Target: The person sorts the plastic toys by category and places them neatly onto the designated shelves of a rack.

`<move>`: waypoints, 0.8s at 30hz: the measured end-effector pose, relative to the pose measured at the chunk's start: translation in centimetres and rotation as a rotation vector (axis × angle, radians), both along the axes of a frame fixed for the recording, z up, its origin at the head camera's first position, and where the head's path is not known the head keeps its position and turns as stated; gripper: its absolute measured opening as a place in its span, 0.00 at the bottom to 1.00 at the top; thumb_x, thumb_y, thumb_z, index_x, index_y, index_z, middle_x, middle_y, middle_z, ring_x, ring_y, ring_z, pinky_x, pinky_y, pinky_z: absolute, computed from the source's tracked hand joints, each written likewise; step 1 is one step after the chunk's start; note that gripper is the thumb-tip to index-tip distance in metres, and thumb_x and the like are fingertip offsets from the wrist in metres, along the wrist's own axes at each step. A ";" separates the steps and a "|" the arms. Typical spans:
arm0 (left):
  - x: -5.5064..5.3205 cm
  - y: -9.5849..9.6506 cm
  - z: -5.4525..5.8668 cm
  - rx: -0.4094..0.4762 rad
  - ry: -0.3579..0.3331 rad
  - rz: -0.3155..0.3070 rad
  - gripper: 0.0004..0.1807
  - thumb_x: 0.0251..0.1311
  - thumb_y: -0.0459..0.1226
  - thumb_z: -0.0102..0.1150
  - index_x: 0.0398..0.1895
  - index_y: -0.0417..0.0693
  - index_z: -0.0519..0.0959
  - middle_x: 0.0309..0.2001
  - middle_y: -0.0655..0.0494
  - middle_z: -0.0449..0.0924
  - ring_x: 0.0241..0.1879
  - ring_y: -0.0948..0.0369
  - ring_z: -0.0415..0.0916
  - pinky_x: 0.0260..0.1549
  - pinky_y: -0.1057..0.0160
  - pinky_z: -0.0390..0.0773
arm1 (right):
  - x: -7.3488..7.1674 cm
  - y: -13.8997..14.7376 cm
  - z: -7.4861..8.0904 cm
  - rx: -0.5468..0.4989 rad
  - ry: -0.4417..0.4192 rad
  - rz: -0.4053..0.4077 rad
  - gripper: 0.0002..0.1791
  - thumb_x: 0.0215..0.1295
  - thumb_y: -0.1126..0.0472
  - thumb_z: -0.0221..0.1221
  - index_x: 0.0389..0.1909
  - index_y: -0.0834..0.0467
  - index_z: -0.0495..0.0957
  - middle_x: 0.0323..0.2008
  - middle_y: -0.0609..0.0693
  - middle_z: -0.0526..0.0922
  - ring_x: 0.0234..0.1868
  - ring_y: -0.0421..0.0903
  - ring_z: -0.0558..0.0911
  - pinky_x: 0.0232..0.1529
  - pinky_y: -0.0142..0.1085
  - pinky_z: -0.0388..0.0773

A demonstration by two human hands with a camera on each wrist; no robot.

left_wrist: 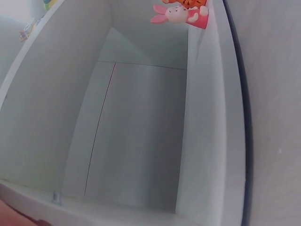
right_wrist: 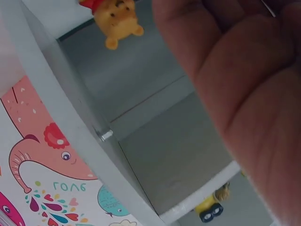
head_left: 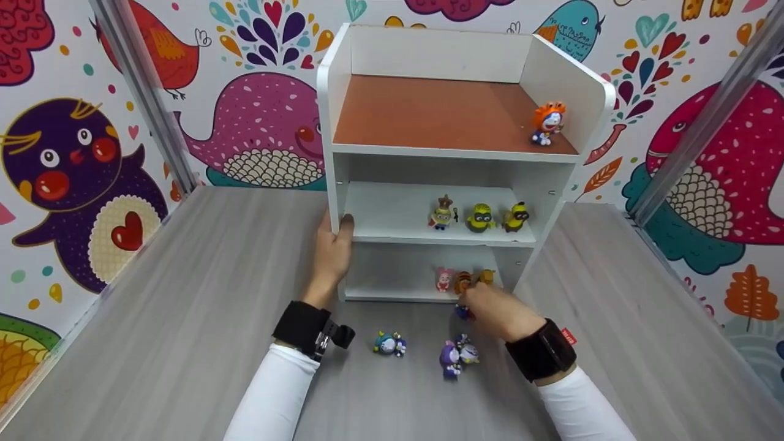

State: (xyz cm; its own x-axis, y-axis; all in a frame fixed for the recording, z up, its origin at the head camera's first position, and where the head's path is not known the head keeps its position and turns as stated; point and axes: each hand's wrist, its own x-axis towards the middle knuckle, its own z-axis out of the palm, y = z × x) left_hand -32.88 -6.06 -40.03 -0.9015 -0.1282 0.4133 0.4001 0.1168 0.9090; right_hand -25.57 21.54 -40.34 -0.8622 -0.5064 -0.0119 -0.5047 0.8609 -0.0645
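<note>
My left hand (head_left: 332, 254) grips the left side panel of a white shelf unit (head_left: 438, 240), thumb on its front edge. At the bottom shelf's front, my right hand (head_left: 499, 309) reaches in with bent fingers close to a tiger figurine (head_left: 463, 280). A blue figurine (head_left: 463, 312) shows just under those fingers, partly covered; whether they pinch either one is hidden. The tiger stands between a pink piglet figurine (head_left: 443, 280) and a yellow bear figurine (head_left: 486, 276). In the right wrist view the bear (right_wrist: 117, 21) appears beside my palm (right_wrist: 235, 89).
Three yellow minion figurines (head_left: 481, 217) stand on the middle shelf. An orange-hooded figurine (head_left: 547, 124) is on the brown top. Blue-and-white figurines (head_left: 389, 344) and purple ones (head_left: 451, 358) lie on the grey table (head_left: 233, 294). Patterned walls (head_left: 257, 122) and metal posts (head_left: 144, 92) surround it.
</note>
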 end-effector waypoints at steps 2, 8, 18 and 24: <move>0.0 0.0 0.0 0.001 -0.004 -0.002 0.30 0.74 0.37 0.43 0.77 0.39 0.58 0.75 0.38 0.60 0.77 0.45 0.54 0.75 0.41 0.54 | -0.1 -0.1 -0.3 0.007 -0.005 -0.009 0.06 0.52 0.76 0.65 0.26 0.64 0.82 0.24 0.56 0.83 0.23 0.48 0.78 0.26 0.43 0.77; 0.0 0.0 -0.1 -0.014 -0.007 0.026 0.29 0.73 0.37 0.45 0.76 0.38 0.61 0.74 0.37 0.62 0.76 0.45 0.56 0.75 0.42 0.55 | 0.0 -0.4 -0.4 0.012 -0.041 -0.031 0.06 0.51 0.78 0.64 0.28 0.66 0.81 0.26 0.58 0.83 0.25 0.51 0.79 0.29 0.46 0.78; 0.0 0.1 -0.1 -0.023 -0.007 0.036 0.28 0.74 0.37 0.45 0.75 0.38 0.62 0.73 0.37 0.63 0.76 0.46 0.57 0.74 0.42 0.56 | 0.2 -0.7 -0.4 -0.007 -0.024 -0.041 0.06 0.52 0.78 0.63 0.25 0.66 0.80 0.25 0.58 0.83 0.25 0.51 0.79 0.27 0.46 0.78; -0.1 0.0 -0.1 -0.015 -0.007 0.039 0.28 0.73 0.37 0.45 0.74 0.37 0.62 0.73 0.36 0.65 0.75 0.46 0.59 0.74 0.44 0.57 | 0.1 -0.6 -0.7 0.002 -0.005 -0.040 0.06 0.50 0.76 0.66 0.27 0.66 0.80 0.27 0.60 0.83 0.27 0.54 0.81 0.29 0.48 0.79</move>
